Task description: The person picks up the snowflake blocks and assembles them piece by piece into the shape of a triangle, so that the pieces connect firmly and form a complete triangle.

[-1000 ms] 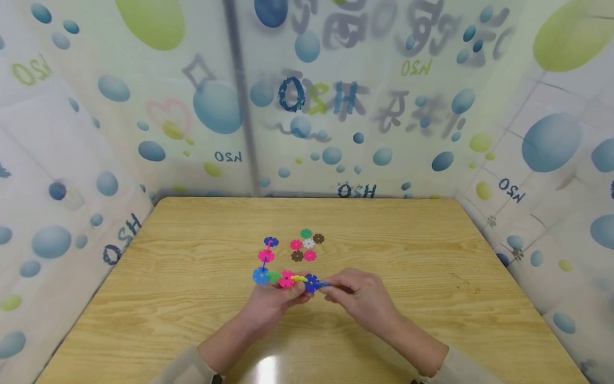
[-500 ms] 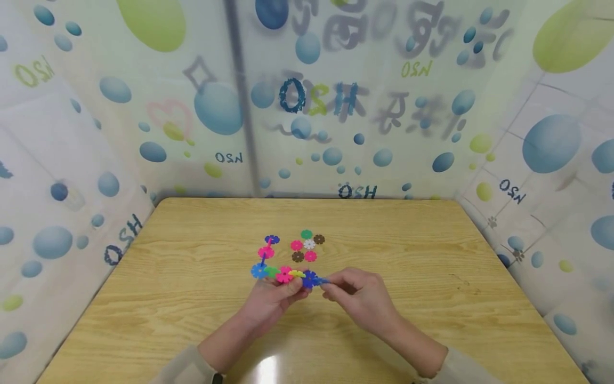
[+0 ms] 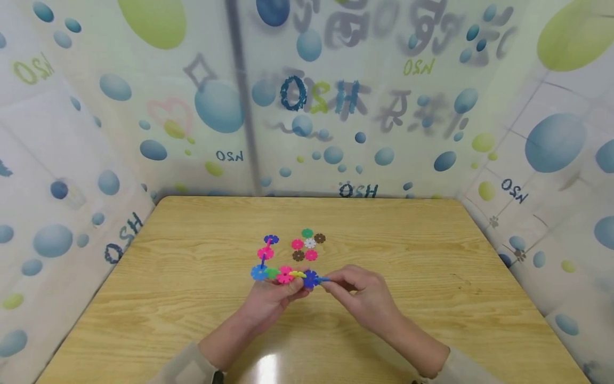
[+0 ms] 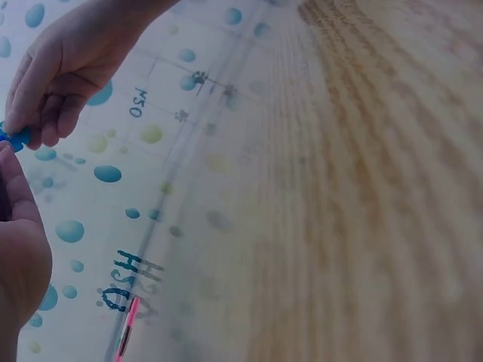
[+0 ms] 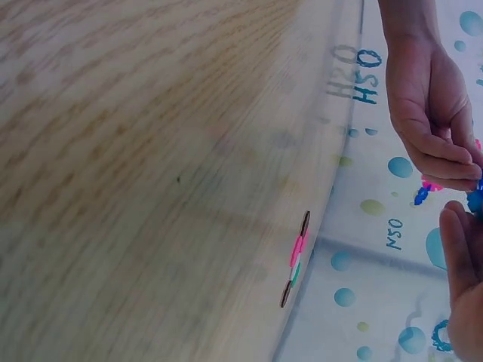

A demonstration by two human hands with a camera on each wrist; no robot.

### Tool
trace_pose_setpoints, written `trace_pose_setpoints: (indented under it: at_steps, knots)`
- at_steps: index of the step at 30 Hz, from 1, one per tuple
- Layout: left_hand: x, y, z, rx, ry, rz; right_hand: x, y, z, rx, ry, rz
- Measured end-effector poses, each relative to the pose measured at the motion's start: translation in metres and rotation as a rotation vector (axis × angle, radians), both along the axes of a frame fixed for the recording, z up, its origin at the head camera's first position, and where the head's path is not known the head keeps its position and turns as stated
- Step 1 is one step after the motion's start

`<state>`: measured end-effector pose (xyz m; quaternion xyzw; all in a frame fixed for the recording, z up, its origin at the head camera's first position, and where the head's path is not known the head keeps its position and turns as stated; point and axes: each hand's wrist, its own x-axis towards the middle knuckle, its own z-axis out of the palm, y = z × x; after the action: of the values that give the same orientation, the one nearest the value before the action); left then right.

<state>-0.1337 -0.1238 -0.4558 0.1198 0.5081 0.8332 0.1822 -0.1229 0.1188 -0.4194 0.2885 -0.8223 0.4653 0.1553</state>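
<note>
An L-shaped chain of interlocking plastic flower discs is held above the table in the head view. My left hand point(image 3: 273, 304) grips it from below, thumb by the yellow disc point(image 3: 298, 274) and the dark blue disc point(image 3: 310, 279). At the chain's right end, my right hand point(image 3: 368, 296) pinches a blue disc point(image 3: 324, 279) edge-on against the dark blue one. Further left run a pink disc point(image 3: 285, 274), a green one point(image 3: 272, 273) and a light blue corner disc point(image 3: 259, 272). From that corner, more discs lead away from me, ending in a dark blue one point(image 3: 271, 239).
Beyond the hands, several loose discs lie flat in a cluster on the wooden table point(image 3: 408, 234): a green one point(image 3: 307, 233), a white one point(image 3: 309, 243), plus brown and pink ones. Patterned walls point(image 3: 307, 176) enclose the table's back and sides.
Both hands have shifted the chain very slightly away from me and up in the head view. Their grips look the same, and the loose discs have not moved.
</note>
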Motion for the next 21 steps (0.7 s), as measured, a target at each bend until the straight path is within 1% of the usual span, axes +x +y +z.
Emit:
trace_pose_setpoints:
  at_steps: [3, 6, 12, 17, 21]
  knots:
    - [-0.0002, 0.0003, -0.0014, 0.003, 0.020, -0.011, -0.0001, 0.0007, 0.0004, 0.007, 0.008, 0.007]
    - [-0.0006, 0.0009, -0.0028, 0.016, 0.034, -0.005, 0.0006, 0.0017, 0.0007, 0.000, -0.024, 0.017]
    - [-0.0017, 0.0005, -0.0029, 0.063, 0.042, 0.012, 0.0016, 0.0038, 0.0012, -0.015, -0.097, 0.007]
    - [-0.0024, 0.0013, -0.0031, 0.085, 0.046, 0.012, 0.0015, 0.0038, 0.0021, -0.030, -0.129, 0.021]
    - [-0.0023, 0.0021, -0.0025, 0.087, 0.050, 0.010, 0.0011, 0.0032, 0.0021, -0.042, -0.133, 0.030]
